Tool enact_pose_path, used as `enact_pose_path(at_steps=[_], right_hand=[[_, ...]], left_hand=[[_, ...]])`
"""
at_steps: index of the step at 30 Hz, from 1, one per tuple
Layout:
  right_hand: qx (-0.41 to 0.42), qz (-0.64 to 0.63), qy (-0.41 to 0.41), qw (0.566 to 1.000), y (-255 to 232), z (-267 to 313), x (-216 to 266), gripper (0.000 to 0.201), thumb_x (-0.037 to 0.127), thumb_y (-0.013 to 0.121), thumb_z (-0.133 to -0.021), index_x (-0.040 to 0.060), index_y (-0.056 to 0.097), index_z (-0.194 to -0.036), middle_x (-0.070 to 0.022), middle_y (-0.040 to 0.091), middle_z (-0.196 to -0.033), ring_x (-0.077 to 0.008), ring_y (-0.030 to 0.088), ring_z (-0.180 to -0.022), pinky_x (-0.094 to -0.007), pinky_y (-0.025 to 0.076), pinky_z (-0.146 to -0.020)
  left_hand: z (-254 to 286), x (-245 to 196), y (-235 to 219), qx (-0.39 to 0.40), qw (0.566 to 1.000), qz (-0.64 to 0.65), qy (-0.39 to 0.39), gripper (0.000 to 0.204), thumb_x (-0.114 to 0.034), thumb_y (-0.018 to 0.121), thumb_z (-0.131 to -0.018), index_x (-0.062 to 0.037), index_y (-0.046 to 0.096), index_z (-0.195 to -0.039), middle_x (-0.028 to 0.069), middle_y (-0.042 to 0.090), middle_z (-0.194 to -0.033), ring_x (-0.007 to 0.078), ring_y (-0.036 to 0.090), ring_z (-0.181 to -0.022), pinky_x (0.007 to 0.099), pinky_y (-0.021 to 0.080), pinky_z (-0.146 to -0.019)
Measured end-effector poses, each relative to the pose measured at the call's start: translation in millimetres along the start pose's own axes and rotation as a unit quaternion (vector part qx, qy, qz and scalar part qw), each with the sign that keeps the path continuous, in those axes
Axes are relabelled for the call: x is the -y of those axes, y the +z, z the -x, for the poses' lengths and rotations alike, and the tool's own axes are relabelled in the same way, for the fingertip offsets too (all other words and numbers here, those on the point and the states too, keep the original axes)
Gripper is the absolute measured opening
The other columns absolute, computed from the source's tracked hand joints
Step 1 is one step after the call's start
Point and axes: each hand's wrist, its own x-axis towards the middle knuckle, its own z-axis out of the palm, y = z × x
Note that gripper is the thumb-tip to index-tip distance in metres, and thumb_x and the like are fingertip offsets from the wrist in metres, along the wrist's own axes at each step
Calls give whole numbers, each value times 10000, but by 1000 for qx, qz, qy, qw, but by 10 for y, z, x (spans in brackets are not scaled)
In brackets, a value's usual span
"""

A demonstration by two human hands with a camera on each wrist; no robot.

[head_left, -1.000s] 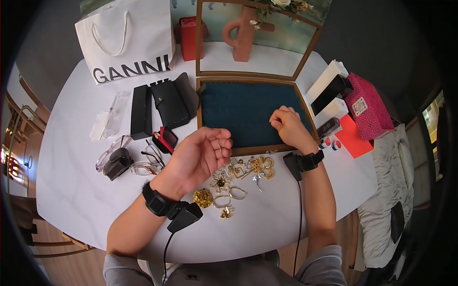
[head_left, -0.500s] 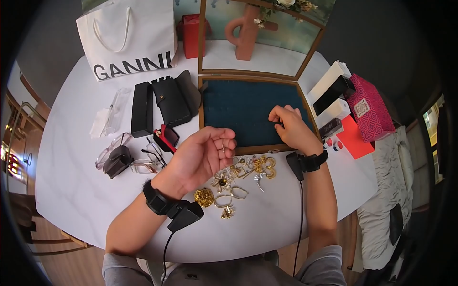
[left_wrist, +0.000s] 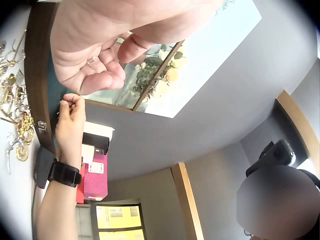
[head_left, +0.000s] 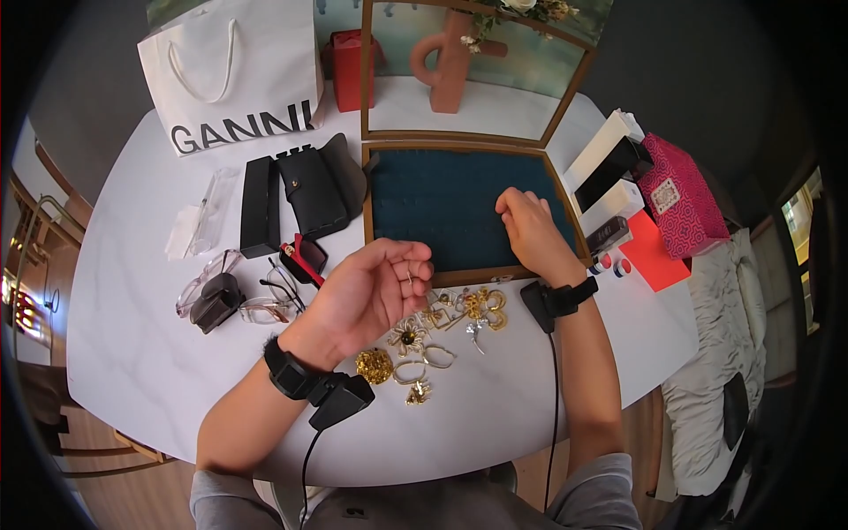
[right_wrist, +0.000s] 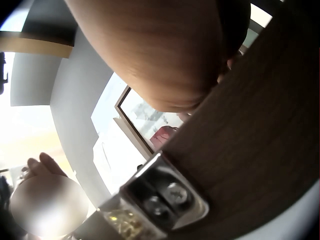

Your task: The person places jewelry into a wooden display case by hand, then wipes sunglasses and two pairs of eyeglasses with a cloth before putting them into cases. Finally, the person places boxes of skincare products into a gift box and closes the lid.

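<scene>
My left hand (head_left: pixel 367 296) is palm up over the table's middle, its fingers loosely bent. A small shiny ring-like piece (left_wrist: pixel 91 61) shows against its fingers; whether worn or loose I cannot tell. My right hand (head_left: pixel 534 237) is over the right part of the dark blue lining (head_left: pixel 433 203) of an open wooden-framed case, fingers bent down; anything between its fingertips is hidden. Before the case lies gold and silver jewellery: a flower piece (head_left: pixel 407 336), a round gold cluster (head_left: pixel 374 365), hoops (head_left: pixel 439 356). In the right wrist view the metal clasp (right_wrist: pixel 167 197) is close.
The raised glass lid (head_left: pixel 459 137) stands behind the case. Eyeglasses (head_left: pixel 265 309), a black pouch (head_left: pixel 314 194) and a white paper bag (head_left: pixel 234 75) are left. White and black boxes (head_left: pixel 609 172), a red card (head_left: pixel 654 252) and a pink patterned box (head_left: pixel 685 199) are right.
My right hand has shifted slightly up and left over the blue lining, its fingers pointing more toward the case's back. My left hand has barely moved.
</scene>
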Motion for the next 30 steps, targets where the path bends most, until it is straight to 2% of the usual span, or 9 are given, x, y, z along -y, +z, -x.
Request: enact_pose_path(at_steps=[6,11,21,24,26,27,28,30], right_hand=[[-1,-7,-6,1000,-19,-18,11,84,-47,525,-917,33,530,-940,-113,582,-854,-293,540,-869,-389,394,-837],[-12,-44,40,998,-22,-9,-20,104,-48,517,-913,36,560,-956,-109,598,-870,-299,552,-895,-385,399,-864],[5,-41,68,997,-106,-21,13,149,-80,491,-892,36,557,-958,-106,583,-850,-292,551,-895,-381,396,-853],[-36,-9,40,999,-120,-50,-84,144,-81,504,-893,32,554,-966,-110,575,-840,-296,551,-867,-382,405,-829],[-107,-52,41,992,-170,-80,-130,124,-69,533,-892,28,556,-965,-121,586,-843,-311,567,-830,-391,435,-767],[-117,-82,40,989,-187,-97,-108,79,-31,559,-916,21,560,-976,-97,595,-834,-253,586,-779,-366,458,-703],[-117,-81,39,989,-212,-102,-62,79,-31,559,-916,21,560,-976,-97,595,-834,-253,586,-779,-366,458,-703],[-64,-197,86,974,-278,-105,132,52,2,570,-939,14,568,-989,-67,600,-833,-171,590,-772,-312,473,-697]], left_hand=[[-12,14,-29,2,1000,2,-6,259,-189,436,-1009,-54,655,-979,40,653,-890,161,549,-758,282,461,-730],[-8,6,-35,6,1000,-3,-5,257,-192,437,-1009,-59,655,-983,39,657,-896,162,551,-763,284,463,-733],[6,-9,-22,7,1000,1,-8,249,-195,445,-1006,-56,650,-987,41,657,-895,163,552,-762,284,463,-729],[7,-10,-23,8,1000,2,-6,248,-194,445,-1006,-54,649,-991,41,657,-892,163,552,-759,285,463,-727],[3,-7,-31,9,1000,3,-5,248,-194,445,-1007,-53,649,-993,41,658,-891,164,552,-757,285,464,-727],[-5,0,-47,18,1000,5,-5,252,-195,444,-1009,-51,650,-997,45,665,-900,167,565,-769,285,469,-732],[-14,8,-63,27,1000,7,-6,256,-197,442,-1012,-50,651,-1001,48,673,-910,170,578,-780,285,474,-738],[-25,25,-115,38,999,12,-11,268,-199,438,-1016,-40,653,-1030,68,687,-954,184,610,-829,294,494,-777]])
